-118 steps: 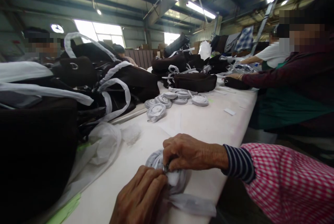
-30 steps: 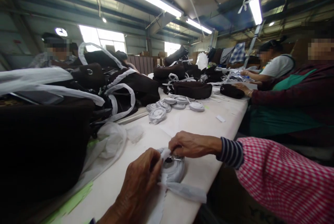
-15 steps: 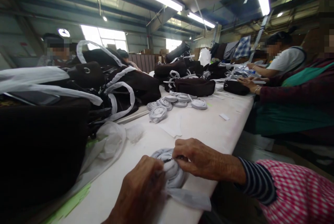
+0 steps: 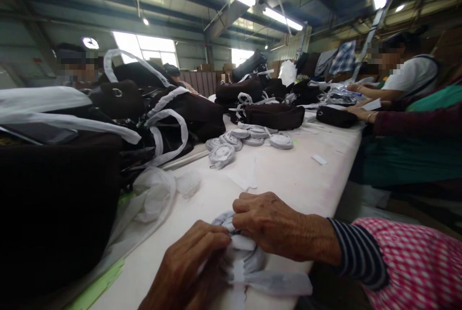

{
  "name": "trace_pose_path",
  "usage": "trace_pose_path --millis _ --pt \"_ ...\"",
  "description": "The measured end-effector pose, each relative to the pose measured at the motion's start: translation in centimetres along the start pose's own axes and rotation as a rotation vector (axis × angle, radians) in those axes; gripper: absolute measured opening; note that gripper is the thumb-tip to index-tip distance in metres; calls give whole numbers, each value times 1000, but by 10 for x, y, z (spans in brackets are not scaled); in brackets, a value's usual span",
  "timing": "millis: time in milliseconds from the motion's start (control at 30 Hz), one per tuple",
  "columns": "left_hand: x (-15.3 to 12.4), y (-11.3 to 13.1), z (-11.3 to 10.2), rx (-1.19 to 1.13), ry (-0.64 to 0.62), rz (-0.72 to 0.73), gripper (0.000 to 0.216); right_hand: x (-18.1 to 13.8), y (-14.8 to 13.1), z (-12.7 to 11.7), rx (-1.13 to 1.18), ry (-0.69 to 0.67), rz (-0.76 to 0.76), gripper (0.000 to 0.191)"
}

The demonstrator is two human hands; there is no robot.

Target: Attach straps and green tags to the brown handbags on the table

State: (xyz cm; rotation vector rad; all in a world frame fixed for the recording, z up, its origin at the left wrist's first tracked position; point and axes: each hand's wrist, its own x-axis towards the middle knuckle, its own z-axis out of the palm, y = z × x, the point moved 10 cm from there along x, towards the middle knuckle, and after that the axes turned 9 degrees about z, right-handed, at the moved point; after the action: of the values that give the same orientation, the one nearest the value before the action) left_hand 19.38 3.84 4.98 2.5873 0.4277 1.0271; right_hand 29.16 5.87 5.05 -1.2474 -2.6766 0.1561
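Since half a second ago both hands have closed more tightly over the rolled white strap (image 4: 242,251), so the small metal piece seen then is now covered. The roll lies at the near edge of the white table (image 4: 296,175), between the two hands. The left hand (image 4: 187,271) comes from below, fingers curled and pinching the roll's left side. The right hand (image 4: 269,226) lies over the top, knuckles up, fingertips pressed into the middle. I judge the roll is being tightened or fastened, with its thin wrapper (image 4: 281,283) trailing to the right. Any further move calls for a firm pinch, otherwise the coil loosens. Finished rolls (image 4: 249,135) lie farther off, beside dark bags (image 4: 180,112).
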Motion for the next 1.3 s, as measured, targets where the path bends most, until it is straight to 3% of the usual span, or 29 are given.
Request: trace_pose_path --millis 133,233,333,533,733,967,1167,1300 --pt "2 -49 -13 59 6 -309 29 -3 3 1 -15 15 11 17" --pt "8 -76 4 -108 -170 -437 34 -1 6 -1 -39 -7 54 15" --pt "14 -80 14 -231 -280 -457 27 5 6 0 -71 -94 109 13" --pt "-12 -78 5 -212 -119 -679 23 31 0 -4 -37 -122 133 13" --pt "-25 -59 2 -136 -113 -669 19 39 5 -7 348 -151 116 11" --pt "-20 -67 -2 -59 -77 -600 31 34 7 -6 439 -170 77 29" --pt "-19 -73 5 -80 -92 -535 28 40 22 11 656 -124 280 30" --pt "-16 -78 9 -131 -97 -539 27 40 22 12 589 -32 334 27"
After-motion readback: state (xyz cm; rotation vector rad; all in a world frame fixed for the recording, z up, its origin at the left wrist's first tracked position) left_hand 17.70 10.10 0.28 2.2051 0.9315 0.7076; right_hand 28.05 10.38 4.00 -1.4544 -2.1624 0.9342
